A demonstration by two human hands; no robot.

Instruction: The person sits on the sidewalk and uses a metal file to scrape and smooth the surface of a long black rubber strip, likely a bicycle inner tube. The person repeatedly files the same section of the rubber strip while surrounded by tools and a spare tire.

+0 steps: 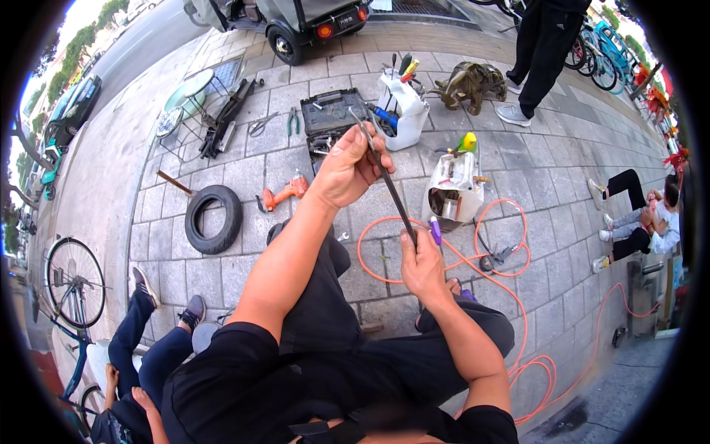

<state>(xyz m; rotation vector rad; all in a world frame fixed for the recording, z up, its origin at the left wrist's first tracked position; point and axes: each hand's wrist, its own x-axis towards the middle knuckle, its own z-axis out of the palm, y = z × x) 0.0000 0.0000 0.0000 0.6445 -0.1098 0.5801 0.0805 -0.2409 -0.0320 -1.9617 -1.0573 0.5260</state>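
A long, thin dark rod (393, 191) with a pale metal end runs aslant between my two hands, over my lap. My left hand (350, 164) is closed around its upper part, the metal end sticking out past the fingers. Lower down, my right hand (424, 268) grips the other end between thumb and fingers. Just beyond the right fingers shows a purple handle-like piece (435, 231); whether it touches the hand cannot be told. The rod's exact kind is not clear. On the paving ahead lie an orange cordless drill (284, 194) and a black tyre (214, 220).
A cut white jug (453, 185) and another white jug (409, 122) hold tools. Near them are an open black toolbox (333, 107), pliers (293, 122) and a bronze bull figure (471, 85). An orange hose (521, 318) loops at right. People sit on both sides.
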